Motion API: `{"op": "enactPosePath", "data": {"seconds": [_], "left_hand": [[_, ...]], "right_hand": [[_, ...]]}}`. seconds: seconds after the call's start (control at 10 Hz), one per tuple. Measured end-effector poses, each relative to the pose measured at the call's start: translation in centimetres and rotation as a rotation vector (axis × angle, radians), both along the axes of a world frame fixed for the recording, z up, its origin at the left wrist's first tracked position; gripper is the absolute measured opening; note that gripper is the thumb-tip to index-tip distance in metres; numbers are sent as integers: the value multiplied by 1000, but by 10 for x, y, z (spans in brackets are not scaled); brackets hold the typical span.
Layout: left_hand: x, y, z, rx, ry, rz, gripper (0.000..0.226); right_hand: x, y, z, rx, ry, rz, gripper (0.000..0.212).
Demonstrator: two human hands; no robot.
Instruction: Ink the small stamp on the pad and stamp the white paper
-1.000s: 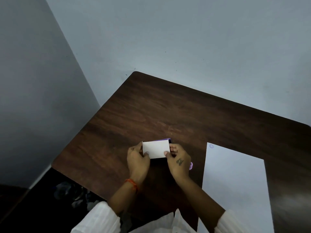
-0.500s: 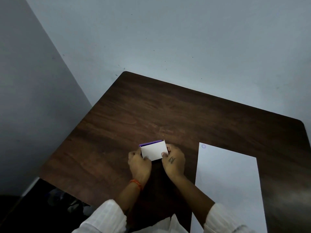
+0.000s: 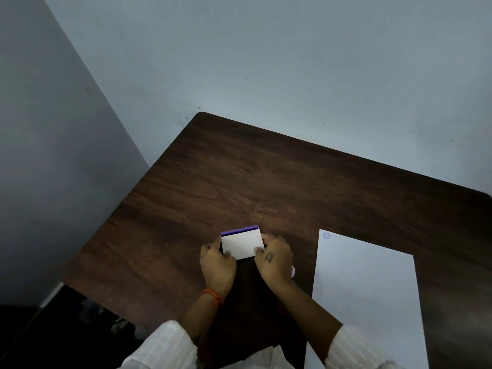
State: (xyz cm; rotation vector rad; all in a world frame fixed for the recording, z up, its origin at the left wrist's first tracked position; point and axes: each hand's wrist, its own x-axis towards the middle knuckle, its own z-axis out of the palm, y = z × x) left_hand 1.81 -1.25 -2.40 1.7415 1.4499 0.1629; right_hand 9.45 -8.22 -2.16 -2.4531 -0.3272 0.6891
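The ink pad [image 3: 241, 245] is a small box with a white lid and a purple edge along its far side. It rests on the dark wooden table [image 3: 266, 187]. My left hand [image 3: 217, 265] grips its left side and my right hand [image 3: 274, 258] grips its right side. A bit of pale purple, maybe the small stamp [image 3: 292, 271], peeks out under my right hand; I cannot tell how it is held. The white paper [image 3: 367, 296] lies to the right, with one purple ring mark [image 3: 326, 235] at its far left corner.
Grey walls stand close behind and to the left of the table. The table's left edge drops to a dark floor with some cloth-like clutter [image 3: 106, 312]. White sleeves cover both forearms.
The camera view has shifted a little. The purple edge of the ink pad shows more along its far side than a second ago. Both hands stay on the pad.
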Motion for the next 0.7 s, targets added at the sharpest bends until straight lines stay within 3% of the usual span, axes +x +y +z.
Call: {"op": "enactPosePath", "data": {"seconds": [0.6, 0.7], "left_hand": [[-8, 14, -4, 31, -65, -22, 37], [-8, 11, 4, 177, -79, -46, 40]], "right_hand": [[6, 1, 2, -6, -74, 118, 41], [3, 1, 11, 58, -167, 91, 41]]}}
